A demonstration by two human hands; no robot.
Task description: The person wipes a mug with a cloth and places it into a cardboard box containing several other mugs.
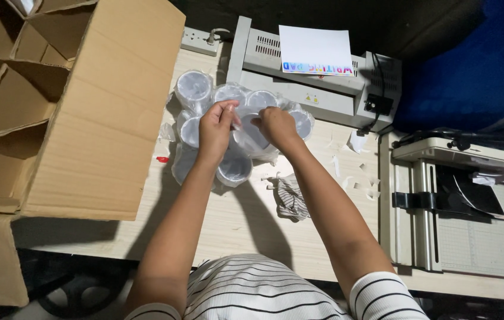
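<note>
A clear plastic-wrapped pack of several round white containers lies on the wooden table. My left hand pinches the clear plastic wrap at the top middle of the pack. My right hand grips the same wrap just to the right, fingers closed on it. Both hands sit over the centre of the pack and hide some of the containers.
A large open cardboard box stands at the left. A grey laminator with a white sheet on top sits behind the pack. A paper trimmer is at the right. A striped cloth and paper scraps lie nearby.
</note>
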